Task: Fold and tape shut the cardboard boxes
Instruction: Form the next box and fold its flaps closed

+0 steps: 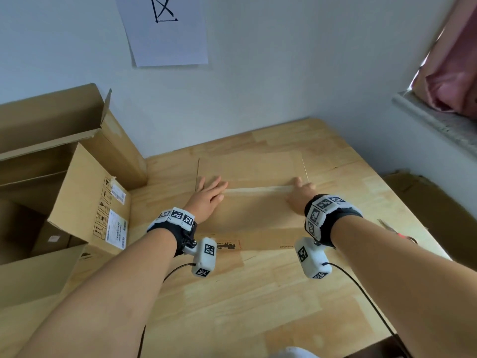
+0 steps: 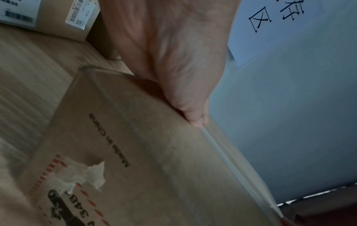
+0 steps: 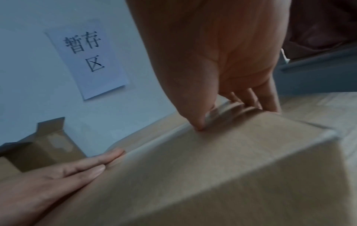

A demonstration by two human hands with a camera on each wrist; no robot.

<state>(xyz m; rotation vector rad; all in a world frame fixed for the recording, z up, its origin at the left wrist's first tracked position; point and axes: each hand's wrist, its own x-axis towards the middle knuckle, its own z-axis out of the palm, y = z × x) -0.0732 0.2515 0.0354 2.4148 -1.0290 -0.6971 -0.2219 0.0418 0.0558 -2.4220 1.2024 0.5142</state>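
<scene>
Head view, nearest first: your two forearms reach out over the wooden table [image 1: 258, 306], each wrist wearing a black band with checkered markers and a white camera block. Beyond them sits the cardboard box [image 1: 247, 215], closed, its near side printed and torn in one patch. Your left hand [image 1: 206, 196] lies flat on the left part of the top, fingers straight and close together, tips at the strip of clear tape [image 1: 258, 189] that runs along the centre seam. Your right hand [image 1: 300, 195] presses the tape's other end — in the right wrist view the thumb tip pushes down on the top and the fingers [image 3: 268, 100] bend over the far edge. Neither hand grips anything. To your right, near the table edge, lies a pair of scissors [image 1: 397, 232] with a red spot. To your left stands a large open carton [image 1: 85, 192] with shipping labels — and behind everything, a paper sign [image 1: 165, 29] hangs on the wall.
</scene>
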